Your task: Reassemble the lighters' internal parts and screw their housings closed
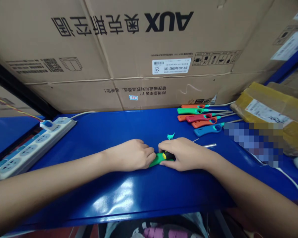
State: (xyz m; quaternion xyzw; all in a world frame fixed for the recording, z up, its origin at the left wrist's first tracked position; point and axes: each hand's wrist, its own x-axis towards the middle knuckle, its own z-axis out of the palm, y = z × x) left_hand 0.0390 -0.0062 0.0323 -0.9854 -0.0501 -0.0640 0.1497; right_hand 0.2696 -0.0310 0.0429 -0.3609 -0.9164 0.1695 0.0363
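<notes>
My left hand (131, 155) is closed around a green lighter handle (156, 159), resting on the blue tabletop (109, 132). From the right, my right hand (186, 153) grips a black-and-yellow tool handle (168, 155) lying against the green part; its working end is hidden by my fingers. Beyond my right hand a silver metal tube (210, 145) and a thin rod tip stick out, and I cannot tell what they belong to. A small turquoise plastic piece (171, 136) lies just behind my right hand.
Several long-nosed lighters, among them a blue lighter (208, 130), lie at the back right. Beside them sits a yellow-taped carton (270, 112). A white power strip (32, 145) runs along the left. A large cardboard box (129, 66) closes off the back.
</notes>
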